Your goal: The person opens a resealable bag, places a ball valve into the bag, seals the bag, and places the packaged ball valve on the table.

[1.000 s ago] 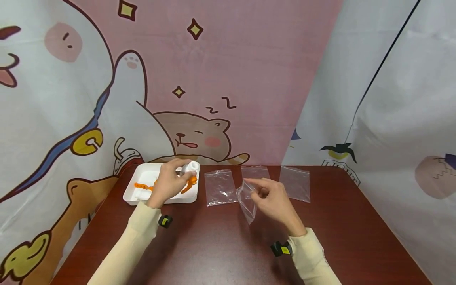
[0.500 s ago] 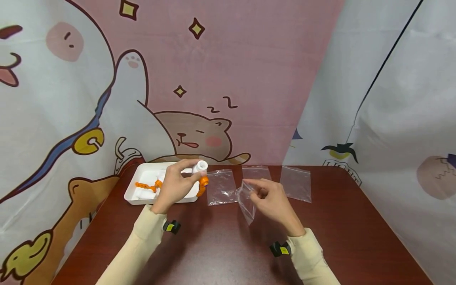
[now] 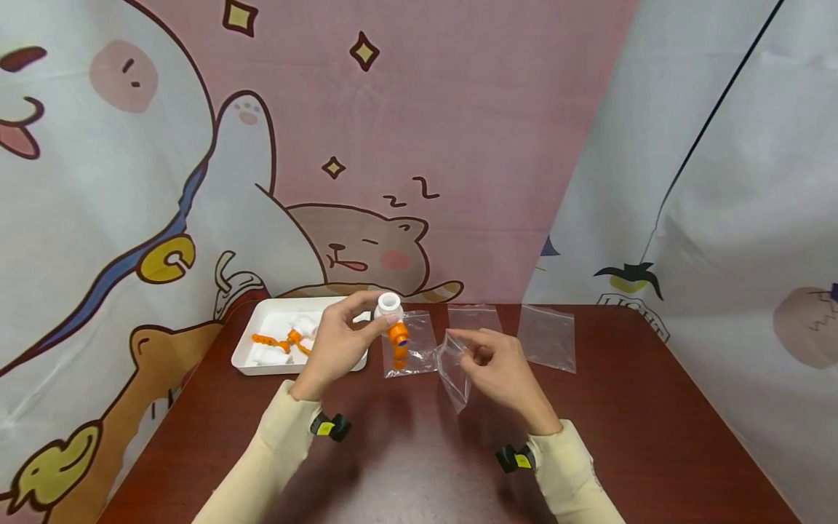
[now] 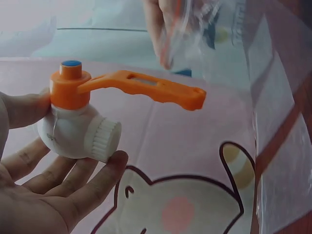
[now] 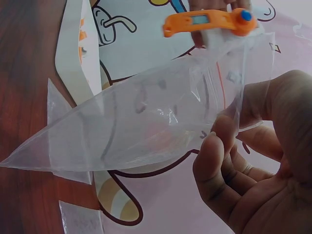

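A white plastic ball valve with an orange lever handle is held up by my left hand. In the left wrist view the thumb lies on the orange hub and the fingers bend under the white body. The handle sticks out free of the fingers. My right hand pinches a clear zip bag near its top edge. In the right wrist view the bag bulges partly apart and narrows to one corner. In the head view, the valve is just left of the bag, with a gap between them.
A white tray at the back left holds several white and orange valve parts. Flat clear bags lie on the table: one behind the hands, one further back, one at right. A patterned cloth hangs behind the table.
My left hand has lifted the ball valve from over the tray and carried it right, towards the bag. The right hand and its bag stay nearly in place.
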A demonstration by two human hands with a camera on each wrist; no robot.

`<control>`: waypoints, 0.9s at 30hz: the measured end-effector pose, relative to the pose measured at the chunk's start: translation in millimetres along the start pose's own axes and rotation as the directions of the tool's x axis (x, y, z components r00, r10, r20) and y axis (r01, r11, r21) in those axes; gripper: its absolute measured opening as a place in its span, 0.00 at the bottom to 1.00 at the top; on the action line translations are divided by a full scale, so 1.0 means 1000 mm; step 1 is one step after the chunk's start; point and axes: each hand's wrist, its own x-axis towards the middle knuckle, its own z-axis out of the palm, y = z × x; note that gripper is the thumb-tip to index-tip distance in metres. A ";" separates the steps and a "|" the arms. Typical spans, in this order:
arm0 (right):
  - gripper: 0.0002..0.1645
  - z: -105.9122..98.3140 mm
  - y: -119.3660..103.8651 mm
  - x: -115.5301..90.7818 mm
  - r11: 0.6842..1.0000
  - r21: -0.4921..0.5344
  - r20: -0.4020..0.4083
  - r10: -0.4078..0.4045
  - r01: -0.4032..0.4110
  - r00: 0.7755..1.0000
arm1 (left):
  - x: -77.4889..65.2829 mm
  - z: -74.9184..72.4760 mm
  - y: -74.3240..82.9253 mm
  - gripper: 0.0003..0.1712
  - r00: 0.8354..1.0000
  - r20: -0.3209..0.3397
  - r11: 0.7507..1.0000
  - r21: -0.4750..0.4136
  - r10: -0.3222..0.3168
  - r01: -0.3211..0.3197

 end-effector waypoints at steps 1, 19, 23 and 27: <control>0.27 0.001 0.000 0.000 1.000 0.001 0.001 -0.003 0.003 1.000 | -0.001 0.001 0.002 0.18 1.000 0.001 1.000 -0.009 0.006 -0.006; 0.25 0.006 -0.003 0.000 1.000 -0.006 0.005 -0.023 0.023 1.000 | -0.008 0.029 0.019 0.20 0.995 0.007 0.972 -0.214 0.096 -0.092; 0.25 0.006 -0.005 -0.001 1.000 -0.003 0.010 -0.010 0.010 1.000 | -0.008 0.035 0.020 0.20 0.995 0.003 0.966 -0.239 0.099 -0.095; 0.24 0.006 -0.005 0.000 1.000 -0.012 0.006 -0.018 0.018 1.000 | -0.009 0.040 0.022 0.20 0.995 0.004 0.966 -0.239 0.096 -0.093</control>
